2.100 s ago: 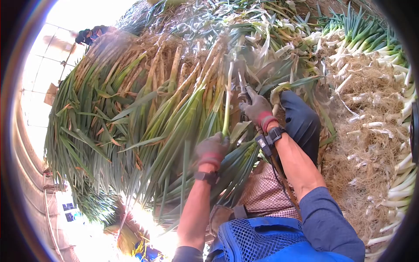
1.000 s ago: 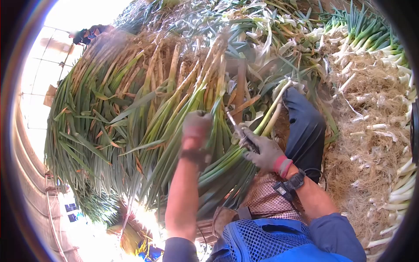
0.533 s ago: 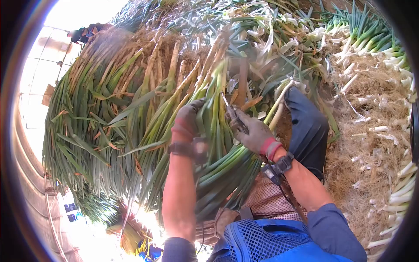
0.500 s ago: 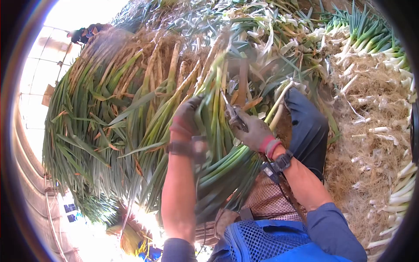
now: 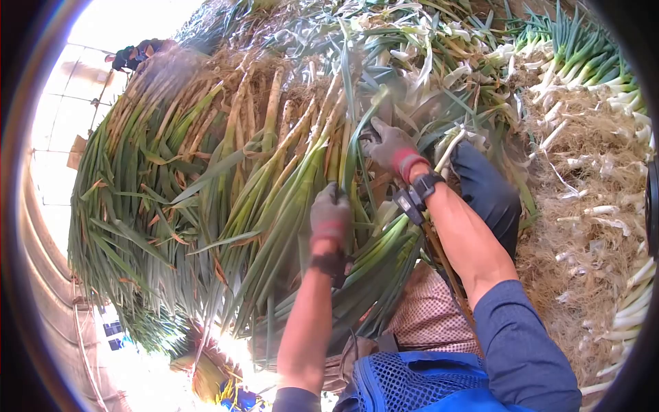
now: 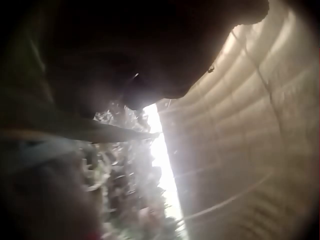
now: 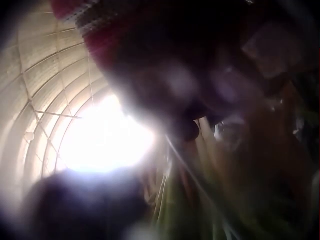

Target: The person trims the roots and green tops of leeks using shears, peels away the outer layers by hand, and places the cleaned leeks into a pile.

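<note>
My gloved left hand [image 5: 331, 213] grips a long green onion [image 5: 334, 161] whose stalk rises from the fist. Just up and right of it, my gloved right hand [image 5: 392, 144] is curled round an air blow gun, mostly hidden by the glove in the head view. A thin metal nozzle [image 7: 192, 172] shows dimly in the right wrist view. Loose green leaves [image 5: 350, 137] hang right at the right hand's fingertips. In the left wrist view the left hand [image 6: 135, 55] is a dark shape near the top.
Uncleaned green onions [image 5: 206, 151] are piled at left, roots up. Peeled leaves [image 5: 439, 62] lie heaped at the back. At right are rows of rooty white stalks [image 5: 576, 199]. A hose [image 5: 443, 257] runs along the right forearm. Another person [image 5: 141, 53] is far left.
The earlier pale stalk left the left hand, which reached into the pile and now holds another onion lower down. The right hand lowered, then moved up and forward to the leaves.
</note>
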`<state>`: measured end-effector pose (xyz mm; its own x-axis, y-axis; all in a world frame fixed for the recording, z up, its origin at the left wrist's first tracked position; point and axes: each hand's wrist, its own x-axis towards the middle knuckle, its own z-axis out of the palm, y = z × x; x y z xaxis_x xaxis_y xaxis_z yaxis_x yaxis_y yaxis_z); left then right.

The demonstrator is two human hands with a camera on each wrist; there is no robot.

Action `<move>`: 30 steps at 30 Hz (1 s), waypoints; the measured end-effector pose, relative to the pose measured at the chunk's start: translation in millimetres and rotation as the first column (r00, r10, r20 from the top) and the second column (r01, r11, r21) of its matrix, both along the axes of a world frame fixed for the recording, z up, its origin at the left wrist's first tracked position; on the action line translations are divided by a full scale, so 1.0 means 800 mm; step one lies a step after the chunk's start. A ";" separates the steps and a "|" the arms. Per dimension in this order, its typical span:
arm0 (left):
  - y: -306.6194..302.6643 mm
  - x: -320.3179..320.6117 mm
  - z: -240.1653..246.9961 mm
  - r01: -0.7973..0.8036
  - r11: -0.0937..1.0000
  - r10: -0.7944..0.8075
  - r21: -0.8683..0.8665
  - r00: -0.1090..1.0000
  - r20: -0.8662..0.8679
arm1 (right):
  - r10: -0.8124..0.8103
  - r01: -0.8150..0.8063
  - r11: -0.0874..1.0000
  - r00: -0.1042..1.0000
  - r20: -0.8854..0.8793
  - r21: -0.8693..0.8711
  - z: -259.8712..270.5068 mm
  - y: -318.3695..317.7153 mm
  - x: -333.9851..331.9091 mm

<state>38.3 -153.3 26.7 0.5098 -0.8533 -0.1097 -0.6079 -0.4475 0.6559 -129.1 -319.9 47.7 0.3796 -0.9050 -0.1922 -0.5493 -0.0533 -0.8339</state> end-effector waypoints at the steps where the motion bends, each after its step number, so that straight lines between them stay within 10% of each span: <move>1: 0.006 -0.006 0.005 0.042 0.999 -0.045 0.020 0.988 0.147 | 0.016 -0.016 1.000 1.000 0.019 0.009 0.008 0.006 -0.006; 5: -0.012 -0.026 0.049 0.018 0.976 -0.083 0.215 0.951 0.297 | -0.177 0.148 0.978 0.962 0.210 0.145 -0.002 0.078 -0.049; 11: -0.015 -0.038 0.072 0.054 0.813 -0.198 0.579 0.962 0.189 | 0.003 -0.087 0.959 0.955 0.297 0.270 0.020 0.186 -0.125; 17: 0.027 -0.060 0.083 0.083 0.793 -0.218 0.603 0.964 0.154 | 0.174 -0.180 0.983 0.974 0.142 0.026 0.039 0.148 -0.114; 27: 0.072 -0.073 0.063 0.046 0.810 -0.230 0.584 0.942 0.244 | 0.134 -0.130 0.991 0.966 -0.222 0.035 0.031 0.053 -0.066; 30: 0.084 -0.070 0.037 0.064 0.897 -0.233 0.438 0.910 0.343 | 0.142 -0.131 0.985 0.985 -0.095 0.111 0.046 0.064 -0.091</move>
<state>-17.8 -86.3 56.5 0.4540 -0.8426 -0.2897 -0.8507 -0.5066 0.1404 -201.9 -268.9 84.5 0.4717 -0.8191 -0.3266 -0.6254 -0.0497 -0.7787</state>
